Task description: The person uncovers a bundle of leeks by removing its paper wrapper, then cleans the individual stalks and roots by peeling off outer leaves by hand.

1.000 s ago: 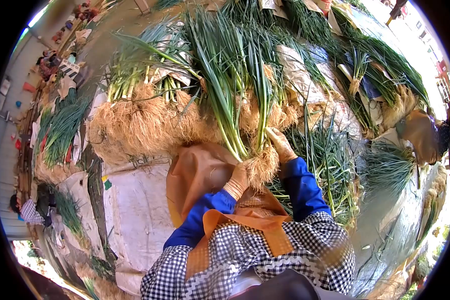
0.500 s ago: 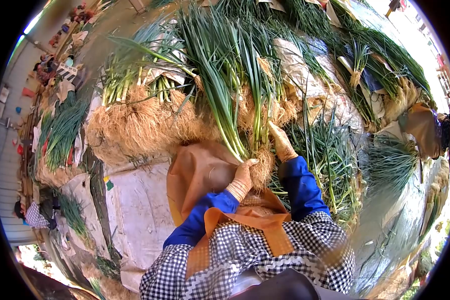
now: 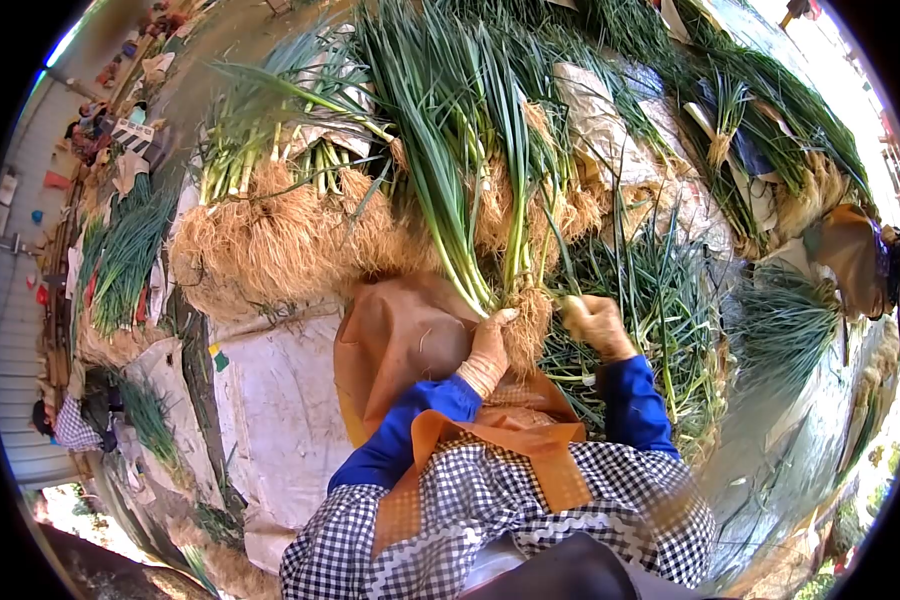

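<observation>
Green stalks with pale stems [image 3: 462, 262] lean upward in front of me, and my left hand [image 3: 490, 350] is closed round their lower ends. Beside its fingers hang the tan roots [image 3: 526, 330] of this bunch. To the right of the roots is my right hand [image 3: 597, 325], its fingers curled together around a thin green leaf or stalk that runs upward. Both hands look gloved or covered in soil. An orange-brown apron [image 3: 385, 335] spreads over my lap beneath the bunch.
Rooted bunches [image 3: 270, 235] lie at the upper left, above a white sack [image 3: 280, 400]. Loose green leaves [image 3: 660, 320] are heaped on the right. More bunches [image 3: 790, 130] lie at the upper right. A person in a checked top [image 3: 75, 425] is at far left.
My right hand has moved from the stems down and to the right, away from the bunch, and its fingers have curled. My left hand has stayed at the stem ends.
</observation>
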The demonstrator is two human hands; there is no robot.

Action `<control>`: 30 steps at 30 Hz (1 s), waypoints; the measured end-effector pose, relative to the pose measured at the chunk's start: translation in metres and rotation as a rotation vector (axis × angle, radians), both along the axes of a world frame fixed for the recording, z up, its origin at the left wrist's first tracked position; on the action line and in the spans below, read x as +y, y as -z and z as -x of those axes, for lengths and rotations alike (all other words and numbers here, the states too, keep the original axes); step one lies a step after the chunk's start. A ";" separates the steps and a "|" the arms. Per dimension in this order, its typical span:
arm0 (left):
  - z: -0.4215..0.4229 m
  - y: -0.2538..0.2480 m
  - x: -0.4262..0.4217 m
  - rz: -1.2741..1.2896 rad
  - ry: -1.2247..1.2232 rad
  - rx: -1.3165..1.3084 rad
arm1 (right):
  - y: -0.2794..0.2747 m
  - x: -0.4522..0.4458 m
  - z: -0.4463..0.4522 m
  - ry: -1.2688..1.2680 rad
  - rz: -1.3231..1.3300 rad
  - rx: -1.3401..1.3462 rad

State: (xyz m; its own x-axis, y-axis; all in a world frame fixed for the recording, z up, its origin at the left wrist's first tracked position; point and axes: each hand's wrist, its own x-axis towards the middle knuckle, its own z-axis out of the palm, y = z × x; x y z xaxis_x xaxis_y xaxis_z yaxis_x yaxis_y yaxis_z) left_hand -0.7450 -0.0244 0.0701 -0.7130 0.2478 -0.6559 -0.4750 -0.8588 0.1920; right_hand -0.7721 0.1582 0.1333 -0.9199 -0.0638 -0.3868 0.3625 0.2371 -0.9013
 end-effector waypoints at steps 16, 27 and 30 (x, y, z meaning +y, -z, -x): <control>-0.010 -0.010 -0.010 -0.046 0.121 0.173 | 0.061 -0.063 0.024 0.118 -0.645 0.945; -0.013 -0.012 -0.014 -0.319 0.001 0.299 | 0.085 -0.033 -0.003 0.677 0.042 0.109; -0.009 -0.029 -0.032 -0.555 -0.010 0.358 | 0.102 0.072 0.003 0.310 -0.886 0.057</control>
State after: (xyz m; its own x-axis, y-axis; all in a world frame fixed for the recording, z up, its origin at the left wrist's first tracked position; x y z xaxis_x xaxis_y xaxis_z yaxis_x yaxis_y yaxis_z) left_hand -0.7358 -0.0564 0.0989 -0.8675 0.4730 -0.1543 -0.4554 -0.8798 -0.1363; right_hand -0.7747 0.2306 0.0317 -0.8657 0.4831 -0.1309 0.4852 0.7458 -0.4565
